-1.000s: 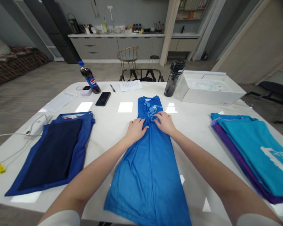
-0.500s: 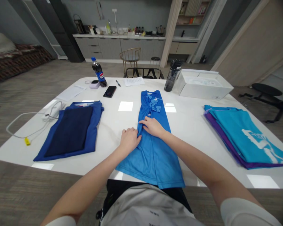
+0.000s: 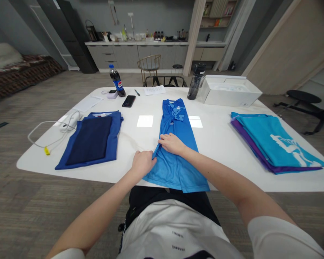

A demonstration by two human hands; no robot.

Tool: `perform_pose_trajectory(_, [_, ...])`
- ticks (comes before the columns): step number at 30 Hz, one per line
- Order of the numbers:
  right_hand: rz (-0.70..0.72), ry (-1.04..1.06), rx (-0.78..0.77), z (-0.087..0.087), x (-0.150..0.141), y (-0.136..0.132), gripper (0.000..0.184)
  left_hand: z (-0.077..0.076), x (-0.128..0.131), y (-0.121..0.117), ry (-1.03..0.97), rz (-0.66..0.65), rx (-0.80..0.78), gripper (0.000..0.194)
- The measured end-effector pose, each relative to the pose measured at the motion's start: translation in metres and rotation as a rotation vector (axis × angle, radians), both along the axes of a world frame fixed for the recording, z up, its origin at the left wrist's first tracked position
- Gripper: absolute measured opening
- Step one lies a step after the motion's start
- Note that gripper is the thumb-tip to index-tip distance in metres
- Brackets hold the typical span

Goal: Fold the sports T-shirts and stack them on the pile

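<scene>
A blue T-shirt, partly folded lengthwise into a long strip, lies in front of me on the white table. Its patterned sleeve rests across the far part, and its hem reaches the near edge. My left hand grips the shirt's left edge near the hem, fingers curled around the cloth. Higher up along that same edge, my right hand pinches the fabric. The fingertips of both hands are partly hidden in the folds.
Folded dark blue clothes lie left, near a white cable and charger. Turquoise and purple clothes are stacked right. Toward the back stand a cola bottle, a phone, papers, a dark water bottle and a white box.
My left hand has shifted slightly left and now pulls the shirt's edge outward. The right hand has closed on the cloth. The whole view has tilted a little.
</scene>
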State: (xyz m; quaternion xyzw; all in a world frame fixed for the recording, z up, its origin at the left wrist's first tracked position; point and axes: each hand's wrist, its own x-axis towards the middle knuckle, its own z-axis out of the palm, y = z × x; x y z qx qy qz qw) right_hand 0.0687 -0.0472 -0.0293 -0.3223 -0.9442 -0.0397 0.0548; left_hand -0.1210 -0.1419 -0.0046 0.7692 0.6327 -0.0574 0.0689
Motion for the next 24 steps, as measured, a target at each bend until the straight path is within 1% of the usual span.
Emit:
perform_pose_trajectory(2, [-0.063, 0.098, -0.031, 0.006, 0.009, -0.001, 0.022, 0.013, 0.002, -0.012, -0.015, 0.021, -0.001, 0.026])
perform_pose_trajectory(4, [-0.122, 0.230, -0.077, 0.010, 0.025, -0.003, 0.024, 0.028, 0.009, -0.026, -0.066, 0.006, 0.021, 0.040])
perform_pose_trajectory(6, [-0.166, 0.324, -0.144, 0.012, 0.043, -0.006, 0.024, 0.040, 0.020, -0.042, -0.148, -0.076, 0.017, 0.051])
perform_pose_trajectory(8, [-0.195, 0.343, -0.214, 0.009, 0.058, -0.013, 0.025, 0.045, 0.032, -0.053, -0.255, -0.202, -0.038, 0.051])
perform_pose_trajectory(10, [-0.193, 0.312, -0.270, 0.003, 0.068, -0.023, 0.029, 0.040, 0.039, -0.056, -0.385, -0.327, -0.123, 0.044])
perform_pose_trajectory(13, [-0.166, 0.276, -0.309, -0.007, 0.073, -0.041, 0.035, 0.021, 0.035, -0.048, -0.585, -0.478, -0.226, 0.035])
perform_pose_trajectory(15, [-0.142, 0.275, -0.312, -0.011, 0.074, -0.052, 0.033, 0.007, 0.026, -0.039, -0.640, -0.529, -0.225, 0.027])
perform_pose_trajectory(17, [-0.112, 0.279, -0.314, -0.013, 0.073, -0.060, 0.030, -0.001, 0.020, -0.036, -0.583, -0.551, -0.161, 0.025])
perform_pose_trajectory(20, [-0.077, 0.267, -0.345, -0.014, 0.070, -0.066, 0.021, -0.007, 0.021, -0.043, -0.385, -0.606, -0.043, 0.040])
perform_pose_trajectory(21, [-0.077, 0.260, -0.354, -0.015, 0.068, -0.067, 0.020, -0.008, 0.024, -0.047, -0.327, -0.621, -0.017, 0.042])
perform_pose_trajectory(22, [-0.081, 0.251, -0.361, -0.015, 0.066, -0.067, 0.020, -0.009, 0.027, -0.051, -0.286, -0.629, 0.000, 0.038])
perform_pose_trajectory(24, [-0.091, 0.233, -0.364, -0.016, 0.063, -0.068, 0.020, -0.013, 0.032, -0.058, -0.264, -0.630, 0.010, 0.023])
